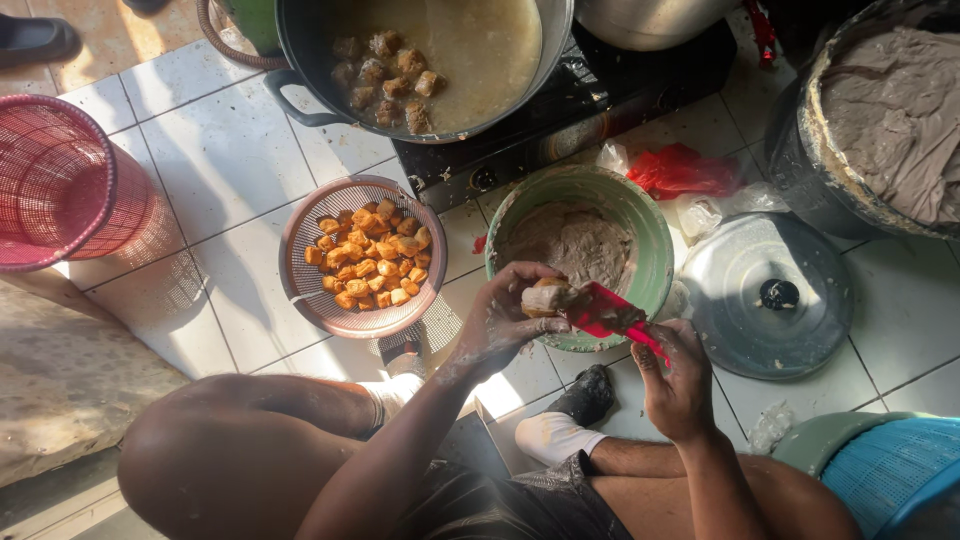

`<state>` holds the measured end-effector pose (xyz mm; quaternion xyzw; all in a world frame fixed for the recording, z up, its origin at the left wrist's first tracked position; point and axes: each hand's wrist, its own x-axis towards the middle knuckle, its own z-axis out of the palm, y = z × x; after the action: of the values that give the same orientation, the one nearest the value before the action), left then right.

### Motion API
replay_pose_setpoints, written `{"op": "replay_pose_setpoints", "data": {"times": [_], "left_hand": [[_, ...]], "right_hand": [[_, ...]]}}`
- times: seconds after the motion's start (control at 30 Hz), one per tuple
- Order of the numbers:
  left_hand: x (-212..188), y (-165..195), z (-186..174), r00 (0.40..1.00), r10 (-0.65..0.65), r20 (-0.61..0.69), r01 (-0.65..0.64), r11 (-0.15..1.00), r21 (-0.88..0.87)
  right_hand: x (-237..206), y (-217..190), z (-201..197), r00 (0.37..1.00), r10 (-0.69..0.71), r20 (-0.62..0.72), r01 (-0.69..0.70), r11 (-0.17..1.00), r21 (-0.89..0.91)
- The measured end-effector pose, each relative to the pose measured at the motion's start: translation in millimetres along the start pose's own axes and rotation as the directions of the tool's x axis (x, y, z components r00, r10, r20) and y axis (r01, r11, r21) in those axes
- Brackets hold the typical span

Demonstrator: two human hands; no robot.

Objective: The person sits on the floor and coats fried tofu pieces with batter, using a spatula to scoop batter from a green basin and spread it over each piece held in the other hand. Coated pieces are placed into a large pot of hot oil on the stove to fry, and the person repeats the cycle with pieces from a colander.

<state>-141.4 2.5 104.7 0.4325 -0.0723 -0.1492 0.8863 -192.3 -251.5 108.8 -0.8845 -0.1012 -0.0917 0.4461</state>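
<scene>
Left hand (pixel 505 318) curled around half-hidden tofu piece (pixel 545 296), right hand (pixel 675 385) gripping red scraper (pixel 605 310), handle mostly covered.

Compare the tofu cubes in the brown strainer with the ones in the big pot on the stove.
The cubes in the brown strainer are dry, bright orange-gold and heaped together; the cubes in the big pot sit in cloudy pale broth and look darker brown. The strainer's pile is larger, filling its middle; the pot's cubes form a small cluster at one side. Both lots are similar small squarish pieces. The left hand holds one more piece, with the right hand working a red scraper against it.
</scene>
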Motion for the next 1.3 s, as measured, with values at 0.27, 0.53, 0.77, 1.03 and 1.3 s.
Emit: {"op": "replay_pose_setpoints", "data": {"times": [0.27,0.53,0.77,1.03,1.3], "left_hand": [[5,10,-6,0.978,0.206,-0.015,-0.169,0.842,0.512],[26,-7,-46,0.967,0.226,-0.115,-0.192,0.949,0.251],[96,44,-126,0.872,0.384,-0.303,0.013,0.601,0.799],[152,134,-157,0.610,0.790,0.062,-0.188,0.068,0.980],[40,-7,-238,0.632,0.609,-0.479,0.392,0.282,0.876]], "right_hand": [[-12,22,32,0.917,0.252,0.308,-0.388,0.742,0.547],[-9,54,53,0.753,0.517,0.408,-0.658,0.586,0.472],[1,70,37,0.697,0.616,0.368,-0.697,0.458,0.552],[6,96,53,0.654,0.679,0.334,-0.745,0.501,0.440],[37,143,106,0.856,0.426,0.291,-0.187,0.783,-0.594]]}}
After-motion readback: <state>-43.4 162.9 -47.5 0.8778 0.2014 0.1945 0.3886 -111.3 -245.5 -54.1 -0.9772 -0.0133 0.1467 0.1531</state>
